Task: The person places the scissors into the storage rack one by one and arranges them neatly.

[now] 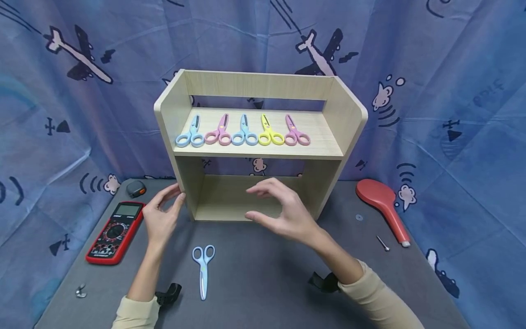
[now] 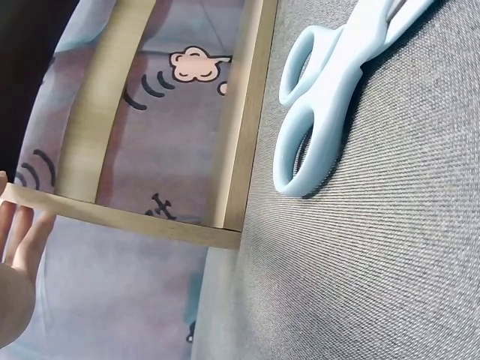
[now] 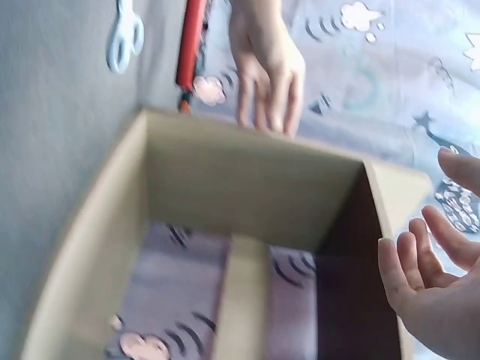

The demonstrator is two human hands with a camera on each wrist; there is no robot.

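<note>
A two-tier light wooden shelf [image 1: 259,86] stands on the grey table. With fairly straight fingers, my left hand [image 1: 161,219] touches the outside of its left side panel [image 2: 112,219]. My right hand [image 1: 285,212] hovers before the lower compartment, fingers spread and slightly bent, holding nothing. On the upper board lie several scissors in a row: blue scissors [image 1: 193,133], pink scissors [image 1: 220,132], more blue scissors [image 1: 244,132], yellow scissors [image 1: 269,132] and more pink scissors [image 1: 294,132]. Another pair of light blue scissors [image 1: 203,265] lies on the table, handles toward the shelf.
Left of the shelf are a red multimeter [image 1: 116,233], a small dark tape measure [image 1: 136,188] and a small metal piece [image 1: 81,291]. To the right lie a red paddle-shaped tool [image 1: 382,201], a washer [image 1: 359,217] and a bolt [image 1: 383,243]. A patterned curtain [image 1: 431,114] hangs behind.
</note>
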